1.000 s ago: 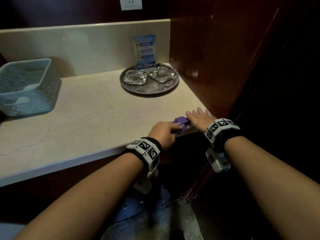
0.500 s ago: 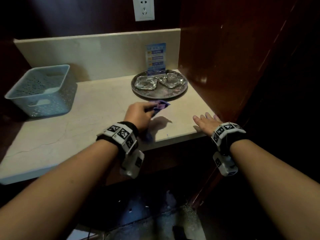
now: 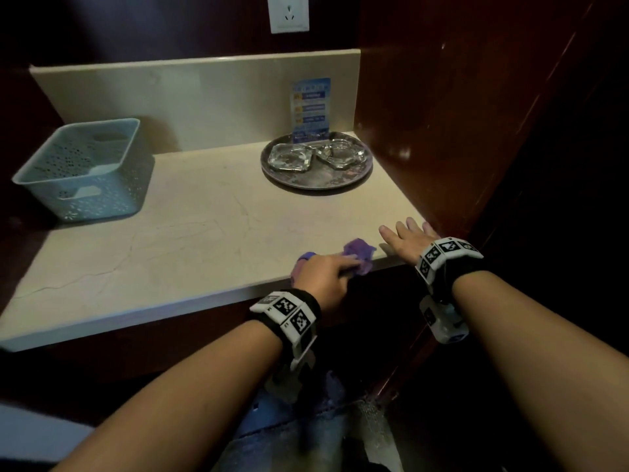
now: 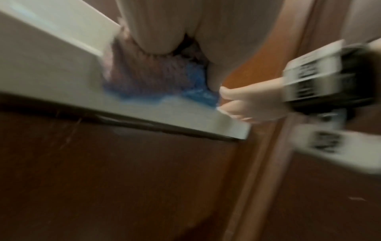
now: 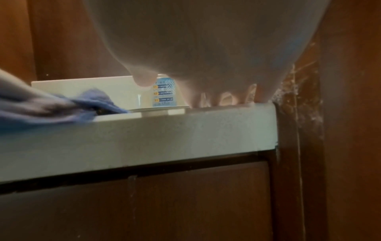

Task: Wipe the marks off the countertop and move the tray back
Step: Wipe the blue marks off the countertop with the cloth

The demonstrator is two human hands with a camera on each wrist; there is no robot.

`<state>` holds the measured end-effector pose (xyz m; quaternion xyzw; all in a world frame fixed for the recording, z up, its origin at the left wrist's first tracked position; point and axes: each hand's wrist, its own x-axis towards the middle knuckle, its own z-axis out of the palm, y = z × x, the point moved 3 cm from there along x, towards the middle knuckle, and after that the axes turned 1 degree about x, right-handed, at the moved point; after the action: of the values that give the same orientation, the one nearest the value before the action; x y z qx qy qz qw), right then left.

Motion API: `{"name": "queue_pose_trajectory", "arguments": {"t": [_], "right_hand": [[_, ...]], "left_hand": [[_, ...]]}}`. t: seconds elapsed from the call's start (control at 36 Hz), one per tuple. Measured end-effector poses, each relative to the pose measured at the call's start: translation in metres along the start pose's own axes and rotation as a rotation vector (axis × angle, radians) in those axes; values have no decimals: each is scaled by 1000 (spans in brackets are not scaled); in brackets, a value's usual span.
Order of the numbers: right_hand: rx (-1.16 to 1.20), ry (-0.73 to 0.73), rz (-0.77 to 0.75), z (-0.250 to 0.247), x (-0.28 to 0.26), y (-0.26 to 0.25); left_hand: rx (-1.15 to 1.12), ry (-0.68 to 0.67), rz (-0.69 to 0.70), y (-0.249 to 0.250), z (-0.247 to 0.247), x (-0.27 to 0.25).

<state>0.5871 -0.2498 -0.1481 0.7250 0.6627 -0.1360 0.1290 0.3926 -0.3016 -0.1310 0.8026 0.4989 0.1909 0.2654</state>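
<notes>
My left hand grips a purple cloth and presses it on the beige countertop at its front edge; in the blurred left wrist view the cloth bunches under my fingers. My right hand lies flat with straight fingers on the front right corner, just right of the cloth; its fingertips rest on the slab. A round metal tray with two glass ashtrays sits at the back right corner.
A pale blue perforated basket stands at the back left. A blue printed sign leans on the backsplash behind the tray. A dark wooden wall bounds the right side. A socket sits above.
My left hand swept the cloth from the front edge out toward the tray and has come back to the front edge beside my right hand. The right hand stayed in place.
</notes>
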Motion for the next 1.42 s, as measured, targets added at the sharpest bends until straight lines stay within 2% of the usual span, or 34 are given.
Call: {"name": "queue_pose_trajectory", "arguments": {"t": [0.08, 0.14, 0.31, 0.44, 0.61, 0.72, 0.83, 0.89, 0.97, 1.0, 1.14, 1.28, 1.33, 1.42], "right_hand": [[-30, -11, -7, -2, -3, -1], [-38, -19, -17, -2, -4, -1], [-20, -34, -27, -5, -6, -2], [-1, -37, -30, -4, -5, -1], [124, -59, -1, 6, 11, 7], [173, -55, 76, 21, 37, 19], [153, -62, 59, 23, 42, 16], [153, -40, 54, 27, 51, 20], [156, -36, 48, 17, 34, 12], [154, -44, 40, 15, 29, 10], [187, -34, 29, 5, 12, 7], [189, -35, 48, 7, 14, 6], [243, -12, 104, 4, 6, 5], [274, 53, 133, 3, -6, 5]], "left_hand": [[-81, -28, -25, 3, 3, -6], [-119, 0, -55, 3, -6, -3], [-131, 252, -118, -8, -68, 14], [10, 332, -188, -33, -101, 22], [60, 190, -263, -49, -67, 19], [71, 153, -190, -26, -39, 19], [-3, 119, -118, -1, -18, 15], [1, 59, -71, 8, -4, 10], [-75, -70, -30, 17, 14, 2], [-108, -73, -24, 17, 13, 2], [-144, 93, -55, 5, -24, 19], [-64, 225, -53, 2, -63, 39], [8, 209, -43, 2, -68, 40], [119, 92, -53, -4, -55, 39]]}}
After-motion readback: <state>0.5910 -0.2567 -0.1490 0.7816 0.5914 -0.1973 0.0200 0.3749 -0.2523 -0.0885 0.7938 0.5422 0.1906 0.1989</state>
